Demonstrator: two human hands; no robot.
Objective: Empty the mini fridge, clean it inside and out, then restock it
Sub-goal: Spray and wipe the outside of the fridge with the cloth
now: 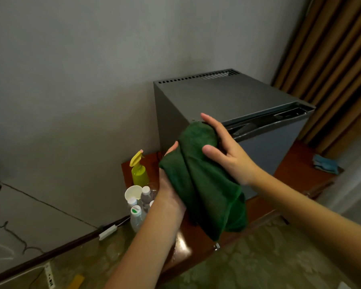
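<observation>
Green microfibre cloth (204, 180) bunched between both our hands, in front of the grey mini fridge (227, 101).
L hand (169, 184) cups cloth from below, fingers closed round its lower fold; R hand (225, 149) wraps the top end, thumb pressed on, index finger sticking out straight. Fridge sits on a red-brown wooden cabinet (296, 163) at 1 o'clock of the cloth, door shut. Yellow-green spray bottle (139, 170) at 9 o'clock, w/ capped water bottles (137, 215) & a white cup (132, 191) below it. Blue cloth (324, 163) at 3 o'clock.
</observation>
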